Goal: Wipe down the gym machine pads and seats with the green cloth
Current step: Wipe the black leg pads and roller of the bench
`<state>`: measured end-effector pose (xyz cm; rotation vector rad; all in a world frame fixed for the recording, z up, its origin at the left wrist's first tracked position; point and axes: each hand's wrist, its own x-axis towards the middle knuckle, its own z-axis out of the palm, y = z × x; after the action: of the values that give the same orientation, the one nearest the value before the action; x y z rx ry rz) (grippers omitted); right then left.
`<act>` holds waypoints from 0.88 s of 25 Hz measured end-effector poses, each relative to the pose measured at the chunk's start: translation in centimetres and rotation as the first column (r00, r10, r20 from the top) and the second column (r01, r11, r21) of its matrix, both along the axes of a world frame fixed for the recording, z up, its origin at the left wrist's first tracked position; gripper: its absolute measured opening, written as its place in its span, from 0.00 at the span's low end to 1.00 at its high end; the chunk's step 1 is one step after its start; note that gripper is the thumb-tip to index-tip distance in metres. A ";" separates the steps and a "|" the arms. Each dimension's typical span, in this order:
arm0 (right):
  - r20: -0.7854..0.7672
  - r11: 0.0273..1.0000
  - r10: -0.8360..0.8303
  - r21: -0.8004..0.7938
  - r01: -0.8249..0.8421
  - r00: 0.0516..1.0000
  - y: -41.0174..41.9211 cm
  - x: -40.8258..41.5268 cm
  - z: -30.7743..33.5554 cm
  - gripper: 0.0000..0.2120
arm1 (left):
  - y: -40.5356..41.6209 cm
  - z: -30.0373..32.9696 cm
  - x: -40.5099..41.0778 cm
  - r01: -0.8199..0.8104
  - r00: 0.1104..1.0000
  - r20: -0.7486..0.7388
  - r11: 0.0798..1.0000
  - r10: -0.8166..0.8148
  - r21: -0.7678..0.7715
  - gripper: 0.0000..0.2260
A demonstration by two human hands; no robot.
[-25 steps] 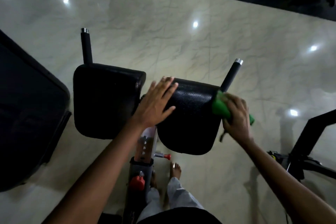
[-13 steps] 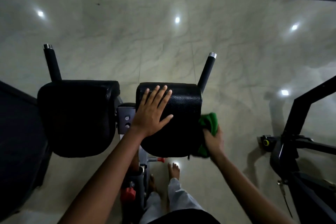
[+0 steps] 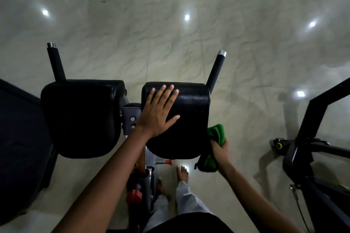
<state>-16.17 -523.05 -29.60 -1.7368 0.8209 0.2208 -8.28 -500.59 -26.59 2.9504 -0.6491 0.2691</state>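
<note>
**Cloth at the right edge of the right pad**

Pale marble-like floor tiles (image 3: 170, 47) fill the background, with ceiling lamps reflected in them, and the room is rather dark. Two black padded cushions stand side by side on a grey metal frame (image 3: 130, 117), each with a black handle bar rising at its far outer corner.

The left hand (image 3: 157, 113) lies flat on the right pad (image 3: 189, 123), fingers straight and spread, pointing away from the person; its grip is apart and holds nothing. It seems to steady the pad.

The right hand (image 3: 220, 152) is clamped on the green cloth (image 3: 217, 134). The cloth is bunched, one part sticking up above the fingers and another part hanging below the hand. It touches, or is just beside, the right side wall of the right pad, near its lower corner. So the surface to wipe lies to the left of the cloth, and the long axis of this side runs from the person toward the right handle bar (image 3: 216, 70).

My judgement: the right hand is wiping this side edge, and the next stroke goes along it. The left pad (image 3: 79, 117) is nearer to the left hand and is not touched now.

Dark equipment stands at the left edge, and another black machine (image 3: 306, 149) stands at right. Bare feet and pale trousers (image 3: 185, 198) show below.
</note>
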 end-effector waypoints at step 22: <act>-0.183 -0.146 0.971 -0.962 -0.230 0.152 15.7 10.2 7.8 0.29 | 15.8 -0.9 -3.6 -0.366 0.930 0.018 0.930 0.367 -0.047 0.27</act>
<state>-5.99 -507.34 -21.80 -2.9199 -1.1452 -0.2601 -11.84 -484.76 -27.48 3.0111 -0.0836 0.3473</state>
